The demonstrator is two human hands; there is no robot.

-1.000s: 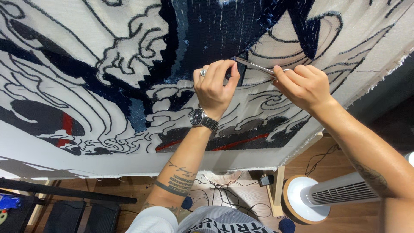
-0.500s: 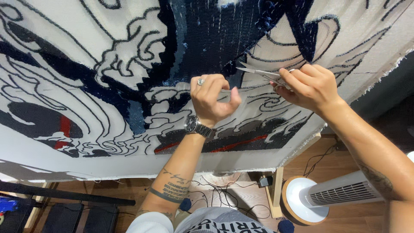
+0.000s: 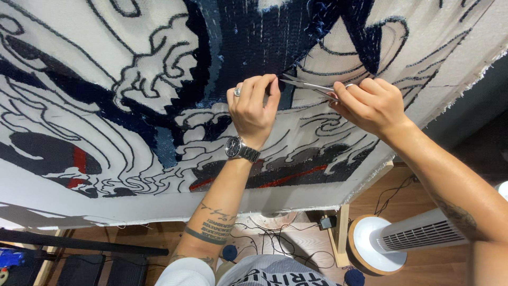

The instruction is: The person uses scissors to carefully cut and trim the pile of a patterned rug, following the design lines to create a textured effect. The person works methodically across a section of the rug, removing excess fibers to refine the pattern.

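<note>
Stretched white backing cloth [image 3: 69, 180] fills the view, tufted with navy and black wave outlines and small red patches. Below it: wood floor, a white tower fan [image 3: 394, 241], tangled cables. Left hand [image 3: 253, 108], ring and wristwatch [image 3: 242, 149] on, pinches yarn at the dark navy area, fingertips closed against the cloth. Right hand [image 3: 370, 103] grasps small silver scissors [image 3: 309, 86], blades slightly parted, tips just beside the left fingertips.
</note>
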